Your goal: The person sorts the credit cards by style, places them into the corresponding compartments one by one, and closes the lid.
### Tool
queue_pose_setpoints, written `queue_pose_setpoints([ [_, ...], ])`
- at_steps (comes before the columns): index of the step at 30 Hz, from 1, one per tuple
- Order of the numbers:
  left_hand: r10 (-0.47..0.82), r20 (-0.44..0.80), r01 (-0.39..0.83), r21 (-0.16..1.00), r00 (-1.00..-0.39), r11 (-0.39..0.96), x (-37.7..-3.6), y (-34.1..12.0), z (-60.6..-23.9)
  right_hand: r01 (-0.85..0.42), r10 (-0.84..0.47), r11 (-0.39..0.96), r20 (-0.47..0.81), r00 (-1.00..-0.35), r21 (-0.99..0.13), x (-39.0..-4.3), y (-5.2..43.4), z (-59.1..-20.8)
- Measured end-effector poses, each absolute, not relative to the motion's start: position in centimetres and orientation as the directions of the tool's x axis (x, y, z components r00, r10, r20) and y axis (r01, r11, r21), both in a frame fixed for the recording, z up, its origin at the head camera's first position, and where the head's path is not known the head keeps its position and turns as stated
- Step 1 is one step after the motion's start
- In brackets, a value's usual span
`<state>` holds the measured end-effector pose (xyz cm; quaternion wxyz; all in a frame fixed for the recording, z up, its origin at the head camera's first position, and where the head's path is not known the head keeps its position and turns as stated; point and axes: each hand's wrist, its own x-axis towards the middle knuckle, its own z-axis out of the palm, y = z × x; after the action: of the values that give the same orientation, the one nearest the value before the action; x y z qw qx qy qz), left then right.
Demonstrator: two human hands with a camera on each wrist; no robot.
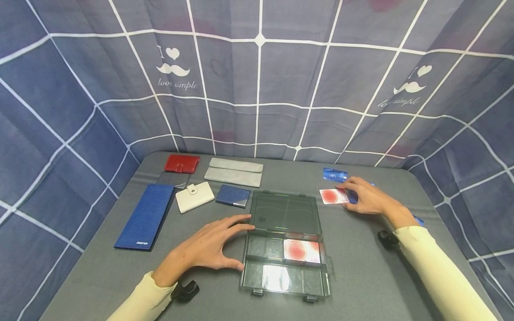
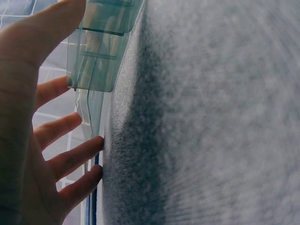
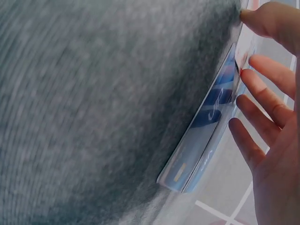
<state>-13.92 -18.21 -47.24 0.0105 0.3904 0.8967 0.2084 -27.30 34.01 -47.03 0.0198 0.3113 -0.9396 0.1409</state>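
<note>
A translucent green compartment box (image 1: 325, 278) lies with its lid (image 1: 287, 211) folded back. A white card with red circles (image 1: 301, 251) sits in its middle right compartment. My left hand (image 1: 210, 243) spreads beside the box's left edge, fingers extended and fingertips at the rim; contact is hard to tell. To the right of the box, my right hand (image 1: 367, 196) pinches a white card with a red circle (image 1: 329, 196) between thumb and forefinger. Blue cards lie around that hand, one blue card (image 1: 335, 174) behind it and another blue card (image 3: 201, 122) beneath its fingers.
At the left lie a long blue folder (image 1: 146, 216), a red wallet (image 1: 182, 163), a cream wallet (image 1: 195, 197), a grey wallet (image 1: 234, 172) and a blue card case (image 1: 233, 196). A checked curtain (image 1: 225, 76) encloses the grey table (image 1: 217, 298).
</note>
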Motion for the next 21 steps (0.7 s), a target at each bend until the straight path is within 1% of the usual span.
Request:
queue_pose_setpoints([
  [4, 0.705, 0.148, 0.698, 0.378, -0.694, 0.608, -13.92, -18.27, -47.28, -0.564, -0.558, 0.783, 0.104, -0.823, -0.262, -27.15, 34.18, -46.83],
  [11, 0.703, 0.144, 0.693, 0.389, -0.696, 0.607, -13.87, -18.23, -47.23, -0.577, -0.563, 0.771, 0.136, -0.815, -0.269, -27.37, 34.21, -47.09],
  [17, 0.704, 0.144, 0.694, 0.39, -0.696, 0.606, -13.85, -18.24, -47.3, -0.579, -0.56, 0.782, 0.149, -0.815, -0.229, -27.1, 33.88, -47.21],
  [21, 0.704, 0.147, 0.696, 0.386, -0.695, 0.606, -13.86, -18.28, -47.3, -0.608, -0.578, 0.771, 0.191, -0.793, -0.191, -26.75, 33.68, -47.5],
])
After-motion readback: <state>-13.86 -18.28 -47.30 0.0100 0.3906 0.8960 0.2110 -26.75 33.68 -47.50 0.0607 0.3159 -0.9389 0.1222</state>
